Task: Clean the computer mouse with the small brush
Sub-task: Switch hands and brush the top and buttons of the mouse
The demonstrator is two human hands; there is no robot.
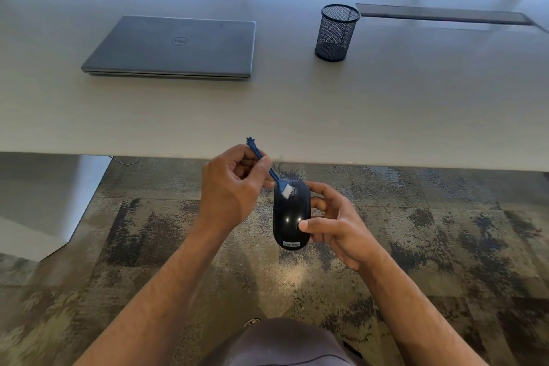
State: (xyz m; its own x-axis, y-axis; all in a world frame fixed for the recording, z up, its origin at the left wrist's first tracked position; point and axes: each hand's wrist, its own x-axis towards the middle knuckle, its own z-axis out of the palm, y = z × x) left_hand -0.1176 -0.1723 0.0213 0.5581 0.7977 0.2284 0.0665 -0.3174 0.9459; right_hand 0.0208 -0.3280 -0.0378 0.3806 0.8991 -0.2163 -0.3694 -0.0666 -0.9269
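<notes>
Mouse: black, held in the air in front of your lap, below the near edge of the table, over patterned carpet. Its long axis runs away from you; a white "Lenovo" label sits at the near end.

Left to right:

Laptop, grey, lid closed, flat on the table's left side, well apart from your hands.

Your left hand is curled round the brush, thumb and fingers pinching its thin blue handle about midway. The handle slants from upper left to lower right; its shaped blue end sticks out above the hand, over the table edge. The white bristles rest on the mouse's far left part, just beside the wheel area.

Your right hand grips the mouse from its right side: thumb tip pressed on the top shell near the middle, fingers wrapped round the far side and underneath. The fingertips below the mouse are hidden.

Mesh cup, dark, upright on the table to the right of the laptop, well apart from it.

A dark slot lies in the tabletop just right of the cup's rim.
</notes>
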